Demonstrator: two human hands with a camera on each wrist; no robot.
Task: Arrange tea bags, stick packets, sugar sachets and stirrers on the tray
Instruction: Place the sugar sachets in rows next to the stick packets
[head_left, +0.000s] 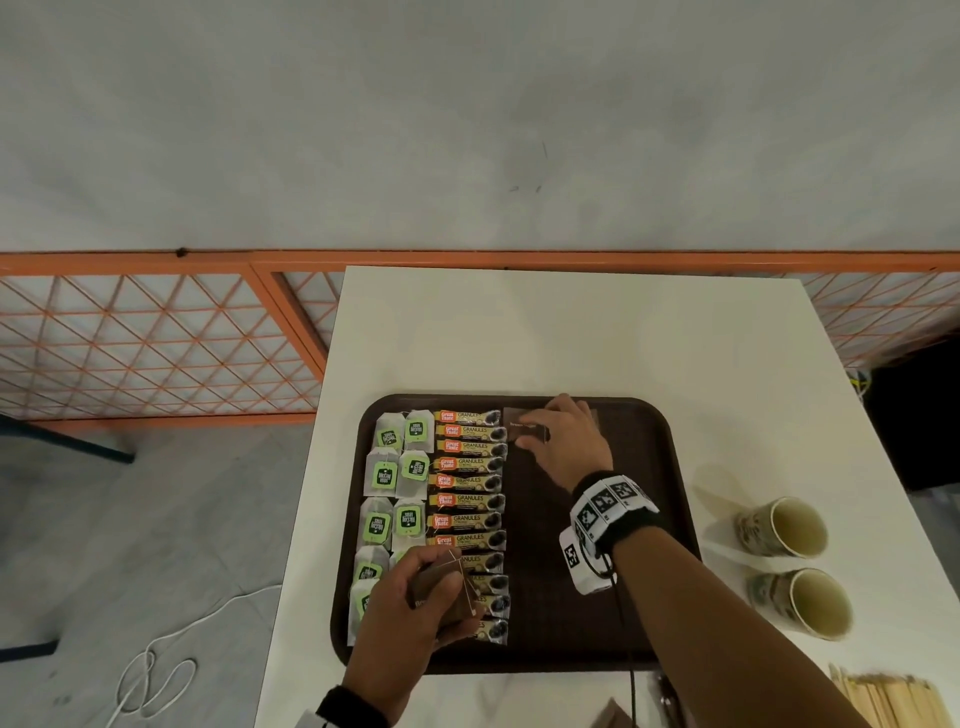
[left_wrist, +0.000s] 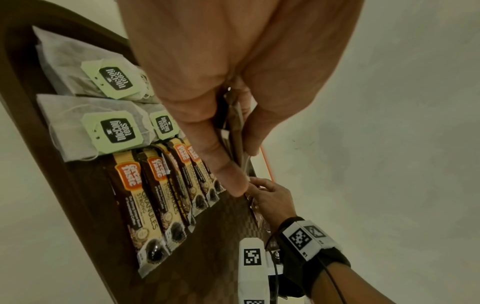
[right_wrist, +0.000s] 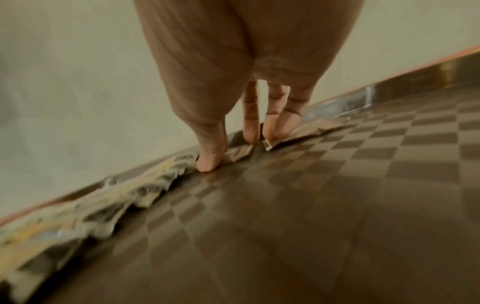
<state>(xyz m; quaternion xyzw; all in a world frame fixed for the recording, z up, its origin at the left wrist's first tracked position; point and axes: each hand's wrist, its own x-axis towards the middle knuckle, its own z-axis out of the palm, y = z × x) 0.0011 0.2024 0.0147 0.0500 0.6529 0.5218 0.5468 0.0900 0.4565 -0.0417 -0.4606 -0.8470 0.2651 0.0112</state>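
Note:
A brown tray (head_left: 670, 467) lies on the white table. Two columns of tea bags (head_left: 387, 473) fill its left side, with a column of stick packets (head_left: 467, 499) beside them. At the tray's far edge my right hand (head_left: 530, 430) pinches a brown sugar sachet (head_left: 527, 427) between thumb and fingers, low on the tray floor (right_wrist: 337, 185); the wrist view shows the sachet (right_wrist: 239, 152) under my fingertips. My left hand (head_left: 441, 577) hovers over the near stick packets and grips a bundle of brown sachets (left_wrist: 236, 127). Wooden stirrers (head_left: 893, 701) lie off the tray at the near right.
Two paper cups (head_left: 784, 527) (head_left: 802, 603) lie on their sides right of the tray. A brown packet (head_left: 613, 717) sits at the table's near edge. An orange mesh fence (head_left: 156, 338) runs behind the table. The tray's right half (head_left: 571, 571) is bare.

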